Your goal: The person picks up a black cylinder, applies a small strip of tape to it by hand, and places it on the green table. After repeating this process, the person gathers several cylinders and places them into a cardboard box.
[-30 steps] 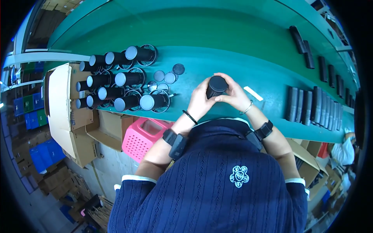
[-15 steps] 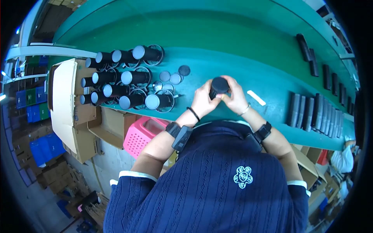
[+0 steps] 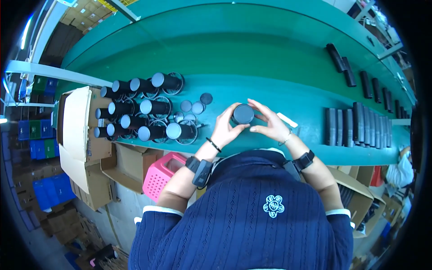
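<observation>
Toward near edge of desk [image 3: 310,150], our left hand [image 3: 223,129] has fingers pinching black cylinder [image 3: 243,114]; right hand [image 3: 275,128] just beside, fingers spread.

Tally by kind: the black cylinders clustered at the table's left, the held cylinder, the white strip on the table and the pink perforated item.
Clustered black cylinders: 12
Held cylinder: 1
White strip: 1
Pink perforated item: 1
Total: 15

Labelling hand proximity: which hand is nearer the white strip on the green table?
Right. The right hand is just left of the white strip; the left hand is farther left, at the left side of the black cylinder.
</observation>
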Demonstrator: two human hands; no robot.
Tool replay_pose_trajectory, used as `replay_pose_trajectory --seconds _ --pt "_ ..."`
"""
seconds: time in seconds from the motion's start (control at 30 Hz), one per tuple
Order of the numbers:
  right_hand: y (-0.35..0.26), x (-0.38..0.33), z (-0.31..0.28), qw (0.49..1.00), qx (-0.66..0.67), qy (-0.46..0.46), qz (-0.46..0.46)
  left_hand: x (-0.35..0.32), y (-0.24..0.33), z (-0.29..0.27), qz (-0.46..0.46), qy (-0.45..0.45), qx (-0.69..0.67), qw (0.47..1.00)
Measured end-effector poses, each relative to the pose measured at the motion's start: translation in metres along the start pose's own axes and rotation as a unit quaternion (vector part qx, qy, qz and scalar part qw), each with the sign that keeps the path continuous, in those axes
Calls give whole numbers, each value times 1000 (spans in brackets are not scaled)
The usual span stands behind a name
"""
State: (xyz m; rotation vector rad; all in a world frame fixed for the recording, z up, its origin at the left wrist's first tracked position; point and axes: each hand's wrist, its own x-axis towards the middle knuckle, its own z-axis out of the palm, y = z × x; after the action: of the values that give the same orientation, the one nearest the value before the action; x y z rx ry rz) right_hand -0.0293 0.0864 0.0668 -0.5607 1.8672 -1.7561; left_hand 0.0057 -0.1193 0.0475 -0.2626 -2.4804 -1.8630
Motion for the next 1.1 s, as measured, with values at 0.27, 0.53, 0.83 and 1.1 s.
replay_pose_trajectory --seconds 0.27,0.53,0.83,1.1 --pt "-12 -13 -32 997 -36 61 -20 18 16 -7 -40 -69 -250 965" --pt "-46 -18 0 973 -199 3 -117 -10 33 -3 26 -62 22 998" --pt "-240 -50 -30 857 -377 124 -329 -16 66 -32 81 180 7 980" --pt "-405 6 -53 614 -379 374 -583 -39 29 -35 -30 195 -70 978"
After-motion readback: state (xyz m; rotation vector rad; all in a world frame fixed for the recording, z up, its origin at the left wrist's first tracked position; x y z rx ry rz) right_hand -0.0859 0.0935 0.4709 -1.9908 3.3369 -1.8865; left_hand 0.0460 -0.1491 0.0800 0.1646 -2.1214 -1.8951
